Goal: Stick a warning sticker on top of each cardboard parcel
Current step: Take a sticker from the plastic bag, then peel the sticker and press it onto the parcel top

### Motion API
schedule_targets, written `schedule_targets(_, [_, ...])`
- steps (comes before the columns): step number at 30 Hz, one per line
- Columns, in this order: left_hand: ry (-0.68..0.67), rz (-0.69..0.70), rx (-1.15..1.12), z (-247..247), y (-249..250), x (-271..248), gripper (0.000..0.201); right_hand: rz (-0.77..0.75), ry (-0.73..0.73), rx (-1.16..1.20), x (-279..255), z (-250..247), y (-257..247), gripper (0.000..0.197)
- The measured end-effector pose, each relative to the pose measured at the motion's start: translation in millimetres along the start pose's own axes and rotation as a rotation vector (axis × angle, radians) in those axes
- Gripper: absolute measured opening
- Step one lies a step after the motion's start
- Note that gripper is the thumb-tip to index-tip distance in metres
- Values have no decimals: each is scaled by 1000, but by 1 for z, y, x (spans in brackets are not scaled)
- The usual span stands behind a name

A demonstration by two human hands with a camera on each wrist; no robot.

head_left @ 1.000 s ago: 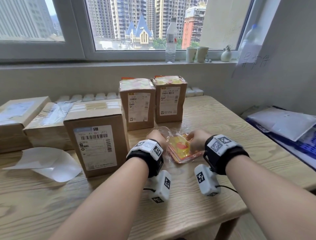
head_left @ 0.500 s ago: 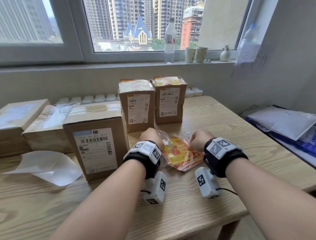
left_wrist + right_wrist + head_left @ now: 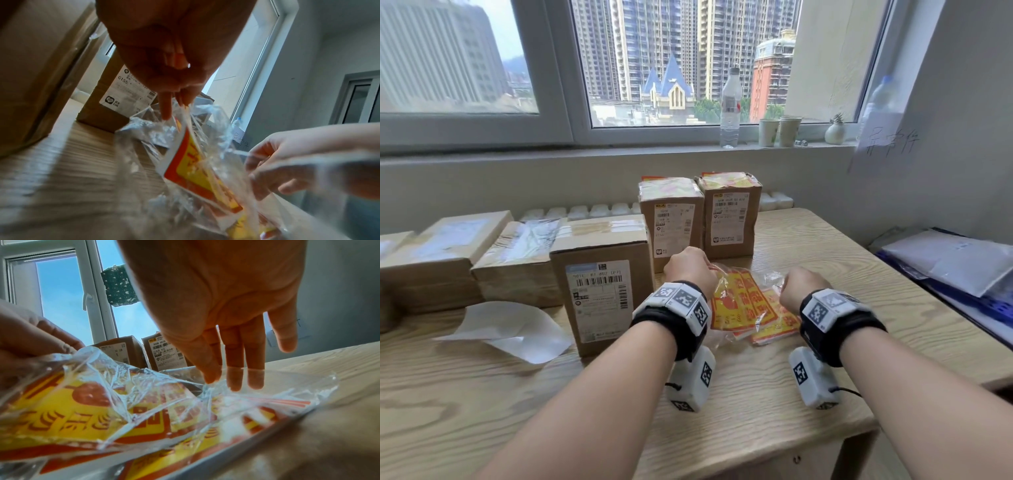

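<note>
A clear plastic bag (image 3: 156, 382) of yellow-and-red warning stickers (image 3: 746, 308) lies on the wooden table (image 3: 774, 404) between my hands. My left hand (image 3: 690, 270) pinches the top edge of one sticker (image 3: 191, 164) at the bag's mouth. My right hand (image 3: 804, 287) pinches the bag's film between thumb and fingers (image 3: 234, 379). A tall cardboard parcel (image 3: 602, 284) stands just left of my left hand, its top bare. Two parcels (image 3: 671, 219) (image 3: 732, 212) behind the bag carry yellow stickers on top. Flatter parcels (image 3: 517, 260) (image 3: 441, 253) sit at the left.
A curled white backing sheet (image 3: 500, 329) lies on the table at the left front. A water bottle (image 3: 730, 106) and paper cups (image 3: 779, 132) stand on the windowsill. Blue and white envelopes (image 3: 945, 263) are stacked beyond the table's right edge.
My hands have moved apart over the bag. The stickers, bunched between them before, now lie fanned out, and my left hand has drawn one up toward the bag's mouth.
</note>
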State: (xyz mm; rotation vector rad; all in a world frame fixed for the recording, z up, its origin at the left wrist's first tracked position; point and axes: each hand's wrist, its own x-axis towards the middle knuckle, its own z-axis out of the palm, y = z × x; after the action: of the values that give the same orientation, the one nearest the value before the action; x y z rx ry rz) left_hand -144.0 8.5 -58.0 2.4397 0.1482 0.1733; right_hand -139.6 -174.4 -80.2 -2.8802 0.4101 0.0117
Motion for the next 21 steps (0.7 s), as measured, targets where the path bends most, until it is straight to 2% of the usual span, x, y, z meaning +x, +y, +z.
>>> schedule_targets(5, [89,38,-16,-20,4,-7,14,0,34,-10,-9,-5,1,15])
schedule_targets(10, [91,59,-83,-33,11,-14,13,-18,45,38,-19,-10,-2,8])
schedule_targets(13, [145,126,-84,-41,17,-19,9,-60,56,132,-22,-19,-12,24])
schedule_targets(16, [222,188,-99,-56,25,-23,10,-129,133,354,-25,-31,-24,23])
schedule_targets(18, [274,207,-147,-70,30,-24,10,-192,153,592,-25,-37,-31,23])
schedule_targets(21, [300,206,-269,-85,36,-23,13,-239,15,1018,-31,-49,-41,32])
